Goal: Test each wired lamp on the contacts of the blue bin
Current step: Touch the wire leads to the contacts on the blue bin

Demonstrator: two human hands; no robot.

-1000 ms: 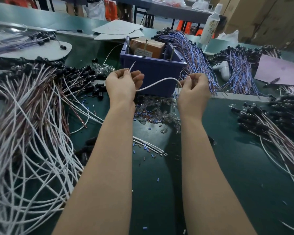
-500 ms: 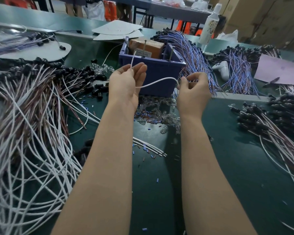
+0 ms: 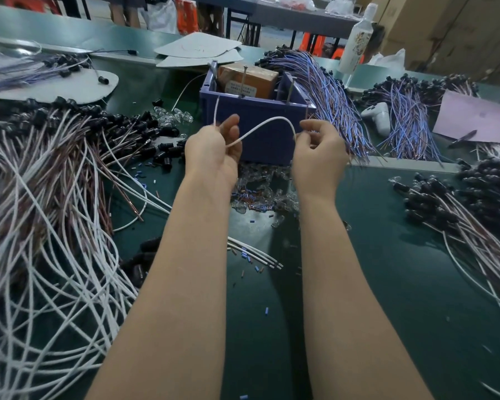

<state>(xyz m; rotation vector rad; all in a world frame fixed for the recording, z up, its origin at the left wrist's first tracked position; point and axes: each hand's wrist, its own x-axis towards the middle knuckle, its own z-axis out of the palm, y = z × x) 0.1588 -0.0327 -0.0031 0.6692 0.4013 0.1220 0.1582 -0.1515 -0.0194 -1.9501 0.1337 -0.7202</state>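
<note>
Mid-test, by judgement: thin white insulated wire arches just before the blue plastic bin, left hand clamped thumb-to-fingers near its upturned end, right hand pinching the other, lamp unseen; next move needs the ends touched precisely to the upright metal pins.

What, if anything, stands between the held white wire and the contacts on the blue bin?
Nothing visible. The white wire arches between left hand and right hand before the blue bin; open air separates it from the upright contacts.
</note>
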